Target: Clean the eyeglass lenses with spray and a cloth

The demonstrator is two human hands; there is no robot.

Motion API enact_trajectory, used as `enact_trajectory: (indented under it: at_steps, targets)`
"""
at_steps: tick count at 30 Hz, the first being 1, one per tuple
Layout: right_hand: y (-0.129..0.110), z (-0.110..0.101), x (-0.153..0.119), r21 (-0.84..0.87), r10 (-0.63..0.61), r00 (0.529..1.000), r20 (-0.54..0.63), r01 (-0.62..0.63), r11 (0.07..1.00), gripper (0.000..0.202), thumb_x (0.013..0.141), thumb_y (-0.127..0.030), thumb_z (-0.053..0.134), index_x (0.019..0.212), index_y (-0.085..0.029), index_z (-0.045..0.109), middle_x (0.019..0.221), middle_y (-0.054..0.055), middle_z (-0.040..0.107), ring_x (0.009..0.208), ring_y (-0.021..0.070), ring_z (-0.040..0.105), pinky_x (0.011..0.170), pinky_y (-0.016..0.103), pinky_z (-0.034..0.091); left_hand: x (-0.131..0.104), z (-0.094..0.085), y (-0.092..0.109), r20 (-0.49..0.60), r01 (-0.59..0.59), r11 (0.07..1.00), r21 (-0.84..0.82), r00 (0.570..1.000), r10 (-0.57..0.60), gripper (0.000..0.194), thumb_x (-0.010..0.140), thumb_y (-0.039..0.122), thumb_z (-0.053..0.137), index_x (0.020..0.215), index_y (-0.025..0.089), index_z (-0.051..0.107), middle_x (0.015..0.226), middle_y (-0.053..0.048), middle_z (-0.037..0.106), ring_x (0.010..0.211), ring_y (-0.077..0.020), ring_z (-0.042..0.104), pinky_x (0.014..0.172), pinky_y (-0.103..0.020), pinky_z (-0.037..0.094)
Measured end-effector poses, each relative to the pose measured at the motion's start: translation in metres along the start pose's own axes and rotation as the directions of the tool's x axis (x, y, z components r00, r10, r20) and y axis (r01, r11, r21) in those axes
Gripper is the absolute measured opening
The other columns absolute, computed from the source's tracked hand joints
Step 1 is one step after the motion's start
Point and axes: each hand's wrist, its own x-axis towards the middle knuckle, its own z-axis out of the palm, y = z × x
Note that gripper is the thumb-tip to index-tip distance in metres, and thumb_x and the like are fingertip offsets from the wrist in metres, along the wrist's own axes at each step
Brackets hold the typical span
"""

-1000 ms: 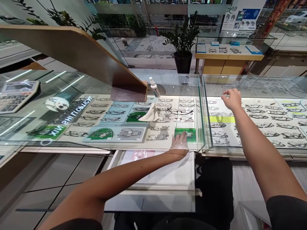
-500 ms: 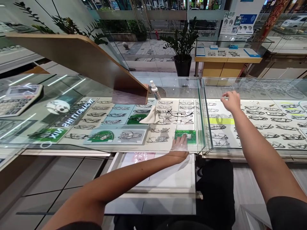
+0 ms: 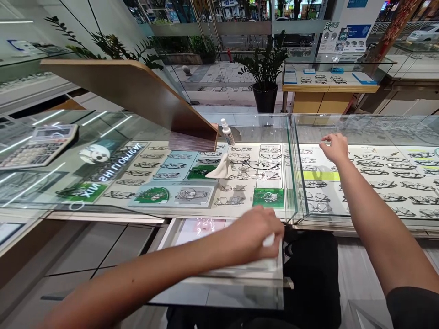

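My left hand (image 3: 262,233) is over the pulled-out drawer (image 3: 164,240), just in front of the counter edge. Its fingers curl toward the thumb and are slightly blurred; what they hold, if anything, I cannot make out. Beyond it, a green card (image 3: 268,198) shows through the glass counter. My right hand (image 3: 335,148) is over the right-hand glass case (image 3: 372,210), thumb and fingers bent close together. Anything between them is too small to tell. Beneath it lie rows of eyeglasses (image 3: 368,163). A pale cleaning cloth (image 3: 221,168) and a white spray bottle (image 3: 227,132) are on the counter further back.
A tilted wooden board (image 3: 137,89) stands on the left part of the counter. Further left lies a large-key calculator (image 3: 41,144). Behind the counter are a potted plant (image 3: 265,75) and a wooden display table (image 3: 329,89) bearing more glasses.
My left hand has come off the counter near the green card and back over the drawer, its fingers now curled. My right hand keeps nearly the same place and pose. The view has shifted slightly.
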Motion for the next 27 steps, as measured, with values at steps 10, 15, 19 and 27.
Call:
enact_trajectory:
  at_steps: [10, 15, 19, 27]
  targets:
    - [0.000, 0.000, 0.001, -0.012, -0.019, 1.000, -0.022, 0.018, 1.000, 0.016, 0.082, -0.033, 0.064, 0.094, -0.025, 0.070, 0.112, 0.014, 0.060, 0.120, 0.0398, 0.051, 0.104, 0.059, 0.046, 0.036, -0.053, -0.079, -0.351, 0.285, 0.800, 0.528, 0.931, -0.100, 0.018, 0.094, 0.025, 0.058, 0.104, 0.018, 0.071, 0.142, -0.011, 0.068, 0.134, -0.0373, 0.049, 0.105, -0.053, 0.036]
    - [0.003, 0.002, 0.002, -0.005, -0.036, 0.999, -0.026, 0.036, 0.999, 0.016, 0.082, -0.032, 0.064, 0.095, -0.025, 0.071, 0.112, 0.014, 0.061, 0.120, 0.0393, 0.051, 0.104, 0.057, 0.046, 0.050, -0.051, -0.086, -0.413, 0.351, 0.751, 0.559, 0.903, -0.115, 0.023, 0.095, 0.026, 0.057, 0.113, 0.014, 0.067, 0.136, -0.015, 0.069, 0.132, -0.0377, 0.050, 0.104, -0.052, 0.036]
    - [-0.002, -0.001, -0.001, -0.037, 0.003, 1.000, 0.003, -0.003, 0.999, 0.016, 0.084, -0.030, 0.063, 0.097, -0.024, 0.071, 0.116, 0.014, 0.061, 0.123, 0.0389, 0.051, 0.106, 0.055, 0.045, 0.060, -0.058, -0.087, -0.339, 0.305, 0.753, 0.583, 0.934, -0.116, 0.019, 0.095, 0.025, 0.054, 0.090, 0.015, 0.070, 0.119, -0.013, 0.075, 0.120, -0.0355, 0.055, 0.099, -0.051, 0.038]
    - [-0.003, -0.002, -0.001, -0.014, -0.001, 1.000, 0.002, 0.001, 1.000, 0.013, 0.083, -0.029, 0.064, 0.094, -0.024, 0.070, 0.114, 0.013, 0.060, 0.121, 0.0384, 0.051, 0.105, 0.055, 0.045, 0.063, -0.062, -0.080, -0.320, 0.317, 0.736, 0.598, 0.936, -0.144, 0.017, 0.089, 0.020, 0.056, 0.078, 0.016, 0.068, 0.095, -0.014, 0.075, 0.100, -0.0312, 0.057, 0.088, -0.046, 0.038]
